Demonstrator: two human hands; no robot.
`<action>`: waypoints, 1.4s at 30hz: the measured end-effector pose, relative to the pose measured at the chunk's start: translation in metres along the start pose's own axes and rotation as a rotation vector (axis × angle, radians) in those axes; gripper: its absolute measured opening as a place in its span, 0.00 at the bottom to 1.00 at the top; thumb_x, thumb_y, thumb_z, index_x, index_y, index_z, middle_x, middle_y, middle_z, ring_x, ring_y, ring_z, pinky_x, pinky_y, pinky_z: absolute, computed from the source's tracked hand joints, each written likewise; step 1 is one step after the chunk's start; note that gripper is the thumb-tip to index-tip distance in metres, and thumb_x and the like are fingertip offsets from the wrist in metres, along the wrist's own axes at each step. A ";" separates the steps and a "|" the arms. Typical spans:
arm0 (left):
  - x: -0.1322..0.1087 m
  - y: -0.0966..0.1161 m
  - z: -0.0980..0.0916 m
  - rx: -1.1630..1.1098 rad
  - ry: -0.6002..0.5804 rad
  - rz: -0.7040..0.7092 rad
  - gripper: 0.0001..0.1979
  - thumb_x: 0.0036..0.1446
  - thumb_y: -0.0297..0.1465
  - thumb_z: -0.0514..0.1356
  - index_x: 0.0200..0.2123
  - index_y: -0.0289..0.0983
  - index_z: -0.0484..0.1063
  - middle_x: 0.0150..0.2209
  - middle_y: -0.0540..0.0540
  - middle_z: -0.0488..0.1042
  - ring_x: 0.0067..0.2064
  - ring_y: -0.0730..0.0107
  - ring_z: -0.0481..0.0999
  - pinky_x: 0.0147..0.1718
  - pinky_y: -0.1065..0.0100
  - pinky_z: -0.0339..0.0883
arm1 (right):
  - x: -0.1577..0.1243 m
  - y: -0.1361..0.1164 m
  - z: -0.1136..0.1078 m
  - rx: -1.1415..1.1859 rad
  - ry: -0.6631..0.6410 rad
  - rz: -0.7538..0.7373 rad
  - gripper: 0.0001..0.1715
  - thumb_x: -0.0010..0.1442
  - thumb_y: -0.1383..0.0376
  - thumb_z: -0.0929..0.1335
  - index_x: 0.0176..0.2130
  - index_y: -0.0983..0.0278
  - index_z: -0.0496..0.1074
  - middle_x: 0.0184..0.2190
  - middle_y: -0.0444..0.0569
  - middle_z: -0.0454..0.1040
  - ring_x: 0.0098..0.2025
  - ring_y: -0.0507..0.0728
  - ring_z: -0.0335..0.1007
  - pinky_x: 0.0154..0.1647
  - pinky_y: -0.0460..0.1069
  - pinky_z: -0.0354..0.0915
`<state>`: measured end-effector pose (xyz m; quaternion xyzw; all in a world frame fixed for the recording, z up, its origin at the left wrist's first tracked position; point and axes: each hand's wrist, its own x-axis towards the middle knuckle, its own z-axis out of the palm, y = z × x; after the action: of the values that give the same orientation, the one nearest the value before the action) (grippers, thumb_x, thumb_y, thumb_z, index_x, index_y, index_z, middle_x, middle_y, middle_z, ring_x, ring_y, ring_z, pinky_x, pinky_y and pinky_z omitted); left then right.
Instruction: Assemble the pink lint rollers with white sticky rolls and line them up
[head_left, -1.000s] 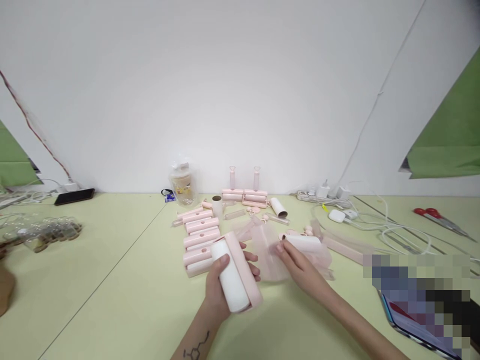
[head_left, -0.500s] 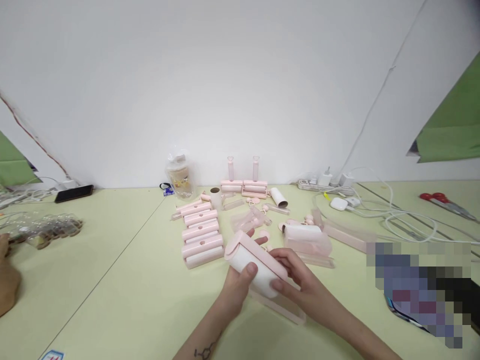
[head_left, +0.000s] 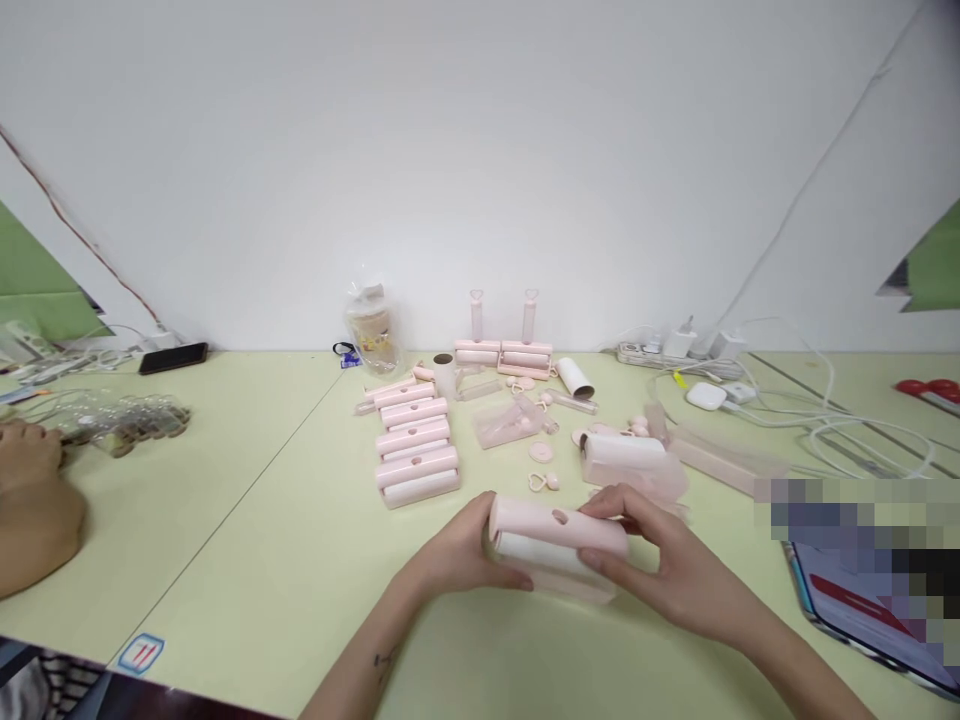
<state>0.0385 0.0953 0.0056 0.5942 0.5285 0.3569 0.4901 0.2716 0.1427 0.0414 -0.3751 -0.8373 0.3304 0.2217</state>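
Between both hands is a pink lint roller head (head_left: 551,520), with a round hole in its cover and a white roll inside. Around its left end, my left hand (head_left: 469,548) is closed. At the right end, my right hand (head_left: 660,565) grips it with the thumb in front and fingers behind. A heart-shaped pink ring piece (head_left: 544,482) and a pink disc (head_left: 541,452) lie just beyond. A column of similar lint roller heads (head_left: 417,464) lies to the left. To the right, another white roll (head_left: 622,447) rests on translucent pink plastic.
Two lint rollers with upright handles (head_left: 529,320) stand at the wall. A white tube (head_left: 575,377) and a bagged cup (head_left: 373,335) are at the back. Cables (head_left: 829,400) and a phone (head_left: 862,605) lie right. A co-worker's hand (head_left: 34,510) is at far left.
The lint roller head has turned from a slant to nearly level and come lower, its cover hole now facing me. My left hand has shifted to its left end. The view has also shifted.
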 end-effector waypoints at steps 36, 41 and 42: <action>-0.016 -0.001 -0.001 0.261 0.001 0.081 0.25 0.45 0.32 0.64 0.47 0.42 0.62 0.47 0.45 0.66 0.49 0.58 0.66 0.48 0.60 0.62 | 0.006 0.000 0.010 -0.040 -0.200 -0.028 0.13 0.56 0.62 0.67 0.41 0.58 0.62 0.43 0.46 0.64 0.43 0.57 0.64 0.43 0.50 0.62; -0.057 -0.024 -0.011 0.247 0.297 -0.029 0.23 0.48 0.30 0.61 0.48 0.42 0.60 0.47 0.44 0.66 0.51 0.57 0.66 0.49 0.58 0.61 | 0.020 -0.014 0.044 0.005 -0.204 -0.099 0.26 0.50 0.66 0.70 0.48 0.60 0.60 0.46 0.48 0.65 0.49 0.59 0.63 0.46 0.50 0.61; -0.063 -0.028 -0.015 0.282 0.374 -0.014 0.22 0.47 0.30 0.61 0.46 0.42 0.61 0.48 0.44 0.65 0.52 0.56 0.65 0.50 0.57 0.60 | 0.027 -0.018 0.053 0.019 -0.197 -0.137 0.27 0.51 0.67 0.69 0.50 0.60 0.59 0.48 0.49 0.64 0.50 0.59 0.61 0.48 0.50 0.60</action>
<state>0.0045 0.0358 -0.0118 0.5767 0.6588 0.3801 0.2982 0.2138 0.1341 0.0213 -0.2805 -0.8755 0.3578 0.1640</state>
